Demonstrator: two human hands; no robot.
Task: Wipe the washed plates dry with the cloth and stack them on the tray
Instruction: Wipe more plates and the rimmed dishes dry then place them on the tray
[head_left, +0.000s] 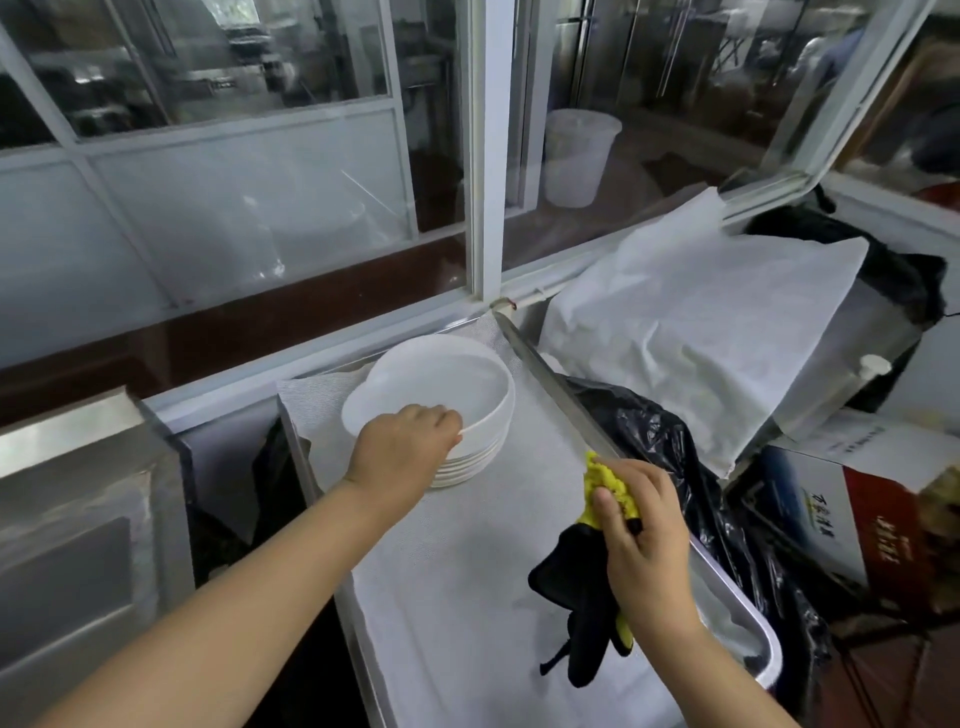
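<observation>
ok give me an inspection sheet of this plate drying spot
Surface: metal tray lined with white mesh sheet.
Job's things: stack of white plates at the tray's far end; yellow and black cloth.
Clutter: black plastic bag, white sheet, printed carton to the right.
Grippers: left hand holds the top plate's rim; right hand grips the cloth.
Cables: nothing seen.
Surroundings: glass partition, white bucket behind it.

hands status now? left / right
Left hand: grip curled on the rim of the top plate of the stack.
Right hand: grip closed on the yellow-and-black cloth.
</observation>
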